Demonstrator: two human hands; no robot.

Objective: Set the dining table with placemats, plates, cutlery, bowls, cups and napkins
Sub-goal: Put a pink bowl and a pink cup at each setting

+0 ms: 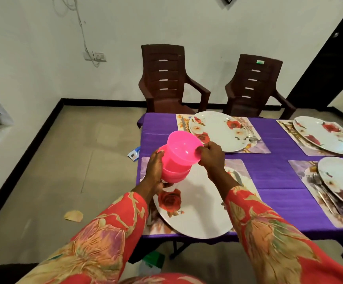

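Top bowl point(184, 148): bright pink translucent plastic, round, smooth rim, tilted w/ its open side toward the camera, partly lifted out of the bowl stack point(174, 171) of same pink bowls. Right hand point(211, 158) pinches the top bowl's rim, thumb & fingers clamped on it. Left hand point(156, 171) has its grip wrapped round the stack's side and base, holding it up. Stack hangs just above the near plate point(195, 210), over its far-left part, not touching it. That plate is white w/ a red rose print, lying on a printed placemat point(240, 171) on the purple-covered worktop point(277, 177). Beyond the near plate: another rose plate point(219, 131). Right of the near plate: 2 more plates, partly cut off at frame edge.
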